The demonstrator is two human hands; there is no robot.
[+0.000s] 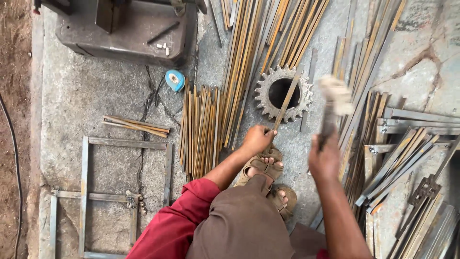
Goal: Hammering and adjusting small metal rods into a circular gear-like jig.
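- Metal strip [287, 98]: a thin flat strip lying aslant across the hole of a toothed gear wheel [262, 103], its near end pinched in the left hand [257, 139]; the hole leaves it unsupported in the middle, so I judge it sits there to be struck.
- The left hand is closed on the strip's end, low by the sandalled feet [263, 165], probably to steady it.
- The right hand [325, 160] is wrapped round the handle of a hammer [334, 103], raised and blurred to the right of the gear.
- Floor [91, 91]: rough, cracked concrete, which carries everything.
- A bundle of short strips [199, 129] lies just left of the left hand; longer rods [268, 33] fan out above the gear.
- Angle-iron lengths [407, 148] crowd the right side, close beside the hammer arm.
- A blue tape measure [175, 79] and a welded frame [86, 192] lie well to the left, with bare floor between them and the bundle.
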